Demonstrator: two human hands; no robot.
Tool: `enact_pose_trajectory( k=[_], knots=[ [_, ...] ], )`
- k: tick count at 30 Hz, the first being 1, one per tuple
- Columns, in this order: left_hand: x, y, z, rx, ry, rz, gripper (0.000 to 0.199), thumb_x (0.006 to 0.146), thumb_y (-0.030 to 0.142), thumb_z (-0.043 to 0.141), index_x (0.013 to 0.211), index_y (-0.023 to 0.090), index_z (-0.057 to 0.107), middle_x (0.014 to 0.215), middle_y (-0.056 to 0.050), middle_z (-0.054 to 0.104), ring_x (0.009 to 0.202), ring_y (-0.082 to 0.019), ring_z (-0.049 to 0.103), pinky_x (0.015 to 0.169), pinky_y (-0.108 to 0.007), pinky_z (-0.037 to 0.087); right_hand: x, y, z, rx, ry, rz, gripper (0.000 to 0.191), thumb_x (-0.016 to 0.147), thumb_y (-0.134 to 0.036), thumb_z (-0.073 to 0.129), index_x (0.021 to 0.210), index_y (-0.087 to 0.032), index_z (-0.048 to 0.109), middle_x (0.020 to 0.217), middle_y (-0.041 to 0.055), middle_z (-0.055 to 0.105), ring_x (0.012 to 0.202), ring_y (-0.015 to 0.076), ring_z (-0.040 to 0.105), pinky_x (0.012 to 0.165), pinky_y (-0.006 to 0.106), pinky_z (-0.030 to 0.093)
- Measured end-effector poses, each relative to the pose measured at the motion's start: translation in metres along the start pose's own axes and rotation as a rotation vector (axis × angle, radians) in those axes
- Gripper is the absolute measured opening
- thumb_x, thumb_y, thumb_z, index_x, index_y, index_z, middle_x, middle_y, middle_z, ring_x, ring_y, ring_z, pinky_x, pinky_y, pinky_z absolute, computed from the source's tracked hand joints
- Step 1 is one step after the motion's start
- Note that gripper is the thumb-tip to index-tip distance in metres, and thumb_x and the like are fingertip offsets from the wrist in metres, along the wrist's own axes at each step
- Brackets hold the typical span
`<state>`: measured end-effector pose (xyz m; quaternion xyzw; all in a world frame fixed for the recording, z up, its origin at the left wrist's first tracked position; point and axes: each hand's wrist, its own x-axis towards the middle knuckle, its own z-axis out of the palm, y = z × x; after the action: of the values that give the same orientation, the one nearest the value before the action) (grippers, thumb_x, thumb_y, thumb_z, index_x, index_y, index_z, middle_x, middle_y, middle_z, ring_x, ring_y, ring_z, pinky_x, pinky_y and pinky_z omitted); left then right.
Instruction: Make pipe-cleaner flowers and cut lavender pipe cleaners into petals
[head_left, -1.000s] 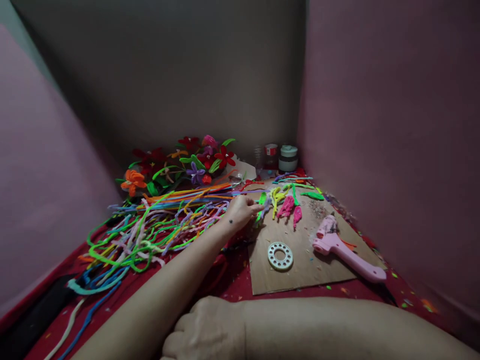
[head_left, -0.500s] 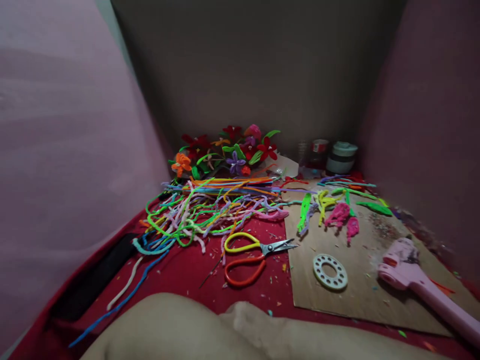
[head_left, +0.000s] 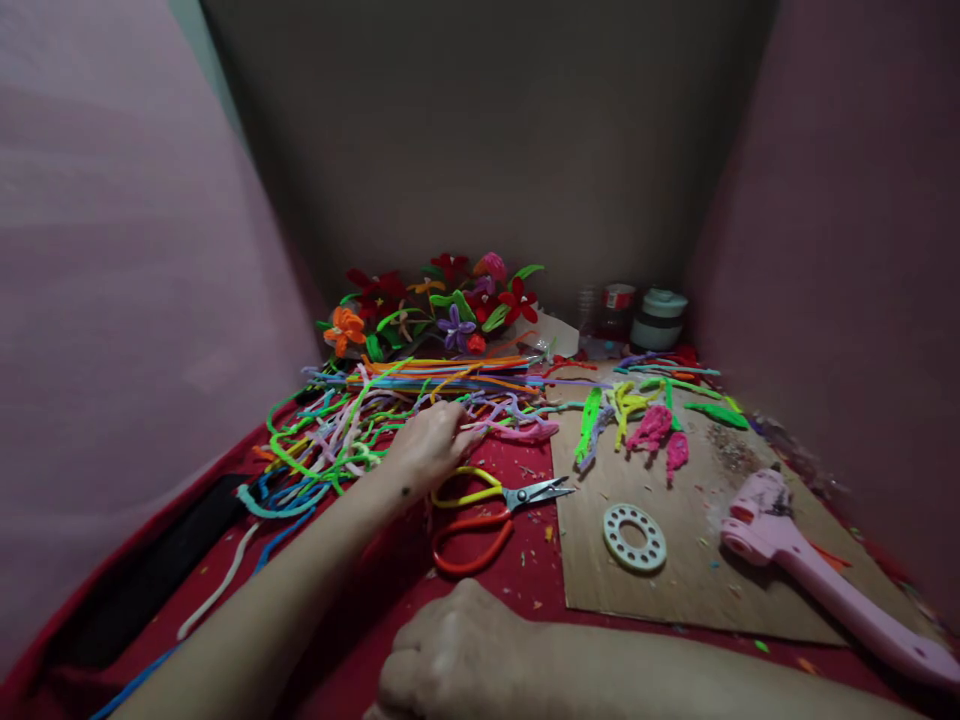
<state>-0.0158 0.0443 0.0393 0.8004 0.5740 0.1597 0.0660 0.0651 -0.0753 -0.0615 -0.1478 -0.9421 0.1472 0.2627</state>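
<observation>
My left hand [head_left: 431,440] reaches over the loose pile of coloured pipe cleaners [head_left: 352,425], palm down. Its thumb and fingers look slightly apart, with the fingertips close to a pink pipe cleaner [head_left: 525,431]. Just below it, scissors [head_left: 517,496] with one yellow and one orange-red handle lie on the red cloth [head_left: 352,610], blades toward the right. Close to the front edge, my right hand [head_left: 457,650] is closed, knuckles up; whatever its fingers may hold is hidden.
On a brown board [head_left: 600,585] rest a pale ring with holes [head_left: 634,538], a pink glue gun [head_left: 802,570] and several twisted pipe-cleaner pieces [head_left: 651,430]. Behind are pipe-cleaner flowers [head_left: 456,328] and a lidded cup [head_left: 658,320]. A black strip [head_left: 161,575] lies left.
My left hand has moved away from my right, forward over the pipe cleaners. My right hand now shows closed near the front. The view has shifted slightly, moving the scene a little left.
</observation>
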Motion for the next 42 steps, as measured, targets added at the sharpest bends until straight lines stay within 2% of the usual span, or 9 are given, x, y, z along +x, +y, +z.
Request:
enact_pose_trajectory(
  k=[4,9,13,19,25,29,33,38,42],
  knots=[
    [0.014,-0.027,0.019,0.045,-0.056,-0.05,0.013,0.072,0.028,0.05,0.069,0.02,0.06,0.073,-0.003,0.062,0.068,-0.016,0.054,0.058,-0.024,0.035,0.014,0.007,-0.031,-0.112,0.029,-0.02,0.026,0.076,-0.036,0.047,0.06,-0.019,0.057,0.054,-0.0004,0.061,0.044,0.0126,0.053,0.034,0.024,0.024],
    [0.011,-0.029,0.028,0.026,-0.018,-0.092,0.017,0.073,0.03,0.046,0.068,0.019,0.059,0.066,-0.003,0.06,0.06,-0.015,0.052,0.054,-0.024,0.032,0.01,-0.002,-0.027,-0.133,0.053,-0.016,0.028,0.076,-0.036,0.046,0.058,-0.018,0.055,0.052,-0.0011,0.059,0.042,0.0112,0.053,0.033,0.024,0.021],
    [0.011,-0.029,0.026,-0.072,0.01,-0.096,0.012,0.065,0.031,0.056,0.063,0.019,0.057,0.06,-0.001,0.057,0.056,-0.014,0.049,0.051,-0.024,0.028,0.009,0.001,-0.027,-0.121,0.072,-0.014,0.027,0.077,-0.036,0.046,0.059,-0.018,0.055,0.053,-0.0013,0.06,0.043,0.0106,0.051,0.034,0.023,0.019],
    [0.009,-0.029,0.01,-0.241,0.079,-0.165,0.024,0.073,0.033,0.044,0.057,0.018,0.054,0.05,0.0,0.054,0.049,-0.012,0.048,0.049,-0.022,0.031,0.009,0.001,-0.03,-0.11,0.07,0.002,0.027,0.077,-0.035,0.046,0.059,-0.018,0.056,0.052,-0.0004,0.059,0.042,0.0105,0.05,0.035,0.022,0.019],
    [0.002,-0.025,0.007,-0.489,0.03,-0.18,0.02,0.073,0.033,0.043,0.061,0.017,0.049,0.046,0.003,0.05,0.039,-0.009,0.044,0.04,-0.02,0.033,0.008,-0.001,-0.034,-0.064,0.053,0.044,0.027,0.076,-0.034,0.047,0.057,-0.018,0.057,0.054,-0.0004,0.06,0.045,0.0105,0.049,0.038,0.022,0.021],
    [-0.001,-0.023,0.009,-0.708,0.144,-0.12,0.016,0.073,0.033,0.048,0.069,0.017,0.05,0.051,0.005,0.049,0.039,-0.006,0.039,0.04,-0.018,0.031,0.009,-0.002,-0.041,0.112,0.171,0.127,0.027,0.077,-0.028,0.048,0.054,-0.016,0.052,0.051,-0.0016,0.054,0.048,0.0086,0.045,0.043,0.021,0.026],
    [-0.001,-0.027,0.01,-0.644,0.266,-0.098,0.016,0.072,0.032,0.051,0.068,0.016,0.051,0.058,0.003,0.053,0.049,-0.007,0.045,0.046,-0.018,0.036,0.017,0.012,-0.066,0.426,0.396,0.466,0.031,0.082,-0.025,0.043,0.054,-0.015,0.052,0.049,-0.0035,0.046,0.048,0.0069,0.04,0.046,0.019,0.029],
    [-0.003,-0.029,0.008,-0.562,0.284,-0.032,0.016,0.075,0.031,0.048,0.071,0.016,0.051,0.06,0.003,0.051,0.052,-0.007,0.044,0.05,-0.018,0.036,0.032,0.062,-0.099,0.644,0.682,0.634,0.02,0.075,-0.019,0.05,0.091,-0.018,0.063,0.094,0.0029,0.061,0.087,0.0133,0.055,0.079,0.026,0.042],
    [-0.007,-0.026,0.007,-0.503,0.253,0.042,0.018,0.076,0.033,0.047,0.071,0.017,0.051,0.061,0.003,0.051,0.054,-0.008,0.043,0.052,-0.018,0.035,0.037,0.096,-0.103,1.068,0.77,0.776,0.033,0.068,-0.015,0.055,0.101,-0.019,0.055,0.1,0.0031,0.056,0.063,0.0092,0.057,0.059,0.026,0.049]
  ],
)
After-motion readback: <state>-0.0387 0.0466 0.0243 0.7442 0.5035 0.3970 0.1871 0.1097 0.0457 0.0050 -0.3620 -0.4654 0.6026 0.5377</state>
